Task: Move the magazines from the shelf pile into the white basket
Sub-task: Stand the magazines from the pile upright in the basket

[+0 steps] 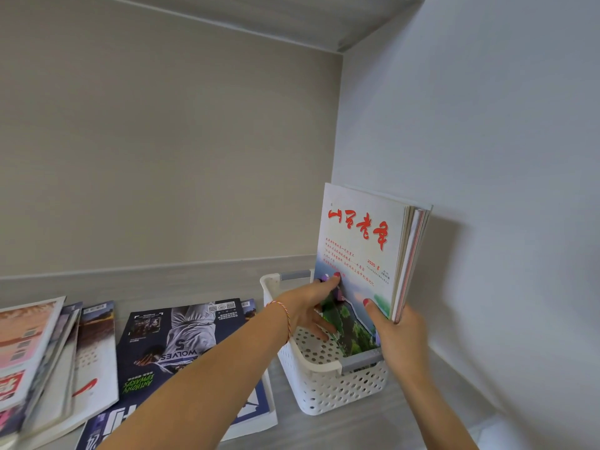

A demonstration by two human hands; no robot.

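Note:
A white perforated basket point(328, 389) with grey handles sits on the shelf near the right wall. Several magazines point(363, 251) stand upright in it, the front one white with red lettering and a green landscape. My right hand point(397, 332) grips the bundle's lower right edge, thumb on the front cover. My left hand point(313, 305) reaches across from the left, fingers on the cover's left edge and down inside the basket. To the left, more magazines lie flat on the shelf, with a dark basketball issue point(175, 342) on top.
A slanted pile of magazines point(42, 355) lies at the far left of the shelf. The back wall and the right side wall point(487, 157) close the compartment, and an upper shelf board point(324, 21) runs overhead. A bare strip of shelf point(324, 430) shows in front of the basket.

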